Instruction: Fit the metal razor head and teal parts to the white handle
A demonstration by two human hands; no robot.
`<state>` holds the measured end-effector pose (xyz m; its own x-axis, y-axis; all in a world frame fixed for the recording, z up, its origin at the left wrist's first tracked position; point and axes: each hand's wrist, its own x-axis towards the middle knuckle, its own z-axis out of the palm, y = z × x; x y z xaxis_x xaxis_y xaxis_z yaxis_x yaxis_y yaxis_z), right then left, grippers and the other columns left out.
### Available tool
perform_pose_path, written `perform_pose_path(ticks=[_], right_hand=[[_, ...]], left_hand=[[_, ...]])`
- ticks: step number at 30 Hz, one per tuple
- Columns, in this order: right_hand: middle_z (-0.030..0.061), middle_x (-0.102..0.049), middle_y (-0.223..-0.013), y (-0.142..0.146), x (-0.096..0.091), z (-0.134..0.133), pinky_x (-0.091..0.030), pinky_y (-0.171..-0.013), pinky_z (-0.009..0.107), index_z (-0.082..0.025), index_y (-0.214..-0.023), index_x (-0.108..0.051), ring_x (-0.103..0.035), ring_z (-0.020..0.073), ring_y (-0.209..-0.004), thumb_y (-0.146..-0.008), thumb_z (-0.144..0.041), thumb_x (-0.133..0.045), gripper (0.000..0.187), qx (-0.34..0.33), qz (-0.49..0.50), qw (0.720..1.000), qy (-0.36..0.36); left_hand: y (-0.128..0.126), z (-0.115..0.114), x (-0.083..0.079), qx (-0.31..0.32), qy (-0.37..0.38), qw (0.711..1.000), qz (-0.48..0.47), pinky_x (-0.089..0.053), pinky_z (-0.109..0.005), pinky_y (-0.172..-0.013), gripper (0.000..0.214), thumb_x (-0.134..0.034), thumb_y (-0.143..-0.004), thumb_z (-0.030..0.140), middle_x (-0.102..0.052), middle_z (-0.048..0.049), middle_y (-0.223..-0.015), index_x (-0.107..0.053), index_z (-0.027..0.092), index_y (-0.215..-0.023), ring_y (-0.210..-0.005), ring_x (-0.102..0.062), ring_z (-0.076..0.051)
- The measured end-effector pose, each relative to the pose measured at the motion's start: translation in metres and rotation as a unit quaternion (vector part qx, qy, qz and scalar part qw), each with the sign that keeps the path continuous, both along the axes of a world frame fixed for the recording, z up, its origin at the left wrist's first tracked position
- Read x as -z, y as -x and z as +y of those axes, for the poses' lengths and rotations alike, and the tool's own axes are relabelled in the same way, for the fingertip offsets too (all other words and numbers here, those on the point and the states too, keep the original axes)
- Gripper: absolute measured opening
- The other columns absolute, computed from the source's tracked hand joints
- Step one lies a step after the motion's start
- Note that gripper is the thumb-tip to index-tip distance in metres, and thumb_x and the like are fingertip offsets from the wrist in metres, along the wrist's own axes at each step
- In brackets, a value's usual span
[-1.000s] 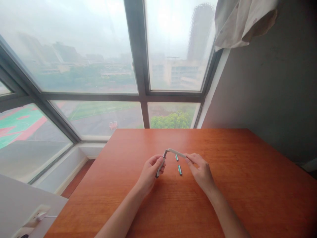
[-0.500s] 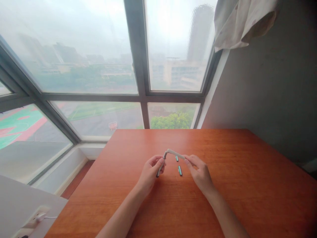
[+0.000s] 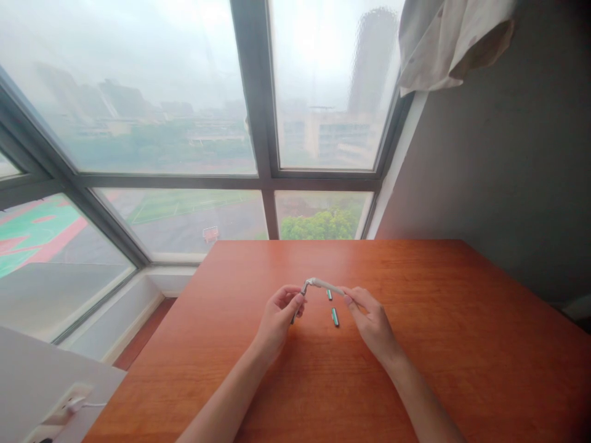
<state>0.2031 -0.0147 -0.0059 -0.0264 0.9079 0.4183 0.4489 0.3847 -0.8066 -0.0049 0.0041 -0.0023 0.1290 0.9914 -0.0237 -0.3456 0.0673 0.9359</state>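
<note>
Two small dark pieces with green strips, which look like razor cartridges, lie on the wooden table: one razor cartridge (image 3: 335, 317) nearer me and another razor cartridge (image 3: 329, 295) behind it, close to my right fingers. My left hand (image 3: 280, 312) is closed around a slim grey razor handle (image 3: 305, 287) with a curved metal neck and a dark lower end. Pinched in my right hand (image 3: 370, 315) is a slim whitish razor handle (image 3: 327, 285), slanting up to the left. The tops of both handles meet above the table; whether they are joined I cannot tell.
The brown wooden table (image 3: 438, 314) reaches to large windows (image 3: 184, 212) at the back. A grey wall (image 3: 489, 160) stands on the right, with a hanging cloth (image 3: 447, 49) above. At lower left is a wall socket (image 3: 67, 406) with a white plug.
The left handle has tilted and shifted slightly left, and the metal top of the right handle now shows at the meeting point. My right hand has hardly moved. The cartridges lie where they were.
</note>
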Motion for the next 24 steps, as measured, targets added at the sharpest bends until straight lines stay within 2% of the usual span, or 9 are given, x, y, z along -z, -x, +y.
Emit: perform_pose_path(ticks=[6,12,24], right_hand=[[0.0040,-0.065,-0.087,-0.0010,-0.0015,-0.0003,-0.045,-0.077,0.028,-0.022,-0.106,-0.068,-0.059,0.0192,-0.084,-0.094,-0.035,-0.044,0.030,0.015,0.016,1.000,0.006],[0.0045,-0.065,-0.093,-0.0017,-0.0046,-0.0012,-0.044,-0.080,0.029,-0.022,-0.107,-0.067,-0.059,0.0201,-0.090,-0.093,-0.034,-0.047,0.028,0.000,0.032,0.999,-0.011],[0.0032,-0.063,-0.089,-0.0040,-0.0012,-0.0009,-0.043,-0.076,0.026,-0.021,-0.103,-0.068,-0.058,0.0188,-0.086,-0.091,-0.035,-0.049,0.026,-0.005,0.073,0.997,0.023]], left_hand=[[0.0013,-0.0020,0.0022,0.030,-0.022,0.999,0.011,-0.037,-0.023,-0.061,0.019,-0.070,-0.076,0.034,-0.062,-0.0011,-0.072,-0.063,0.018,-0.085,-0.064,-0.051,-0.012],[0.0013,-0.0007,0.0031,0.010,-0.019,1.000,0.022,-0.036,-0.023,-0.061,0.020,-0.072,-0.074,0.034,-0.063,-0.0007,-0.074,-0.065,0.019,-0.086,-0.067,-0.053,-0.012],[0.0003,-0.0024,0.0035,0.011,-0.016,1.000,0.014,-0.034,-0.021,-0.058,0.021,-0.075,-0.070,0.032,-0.063,-0.0003,-0.071,-0.066,0.018,-0.083,-0.064,-0.051,-0.011]])
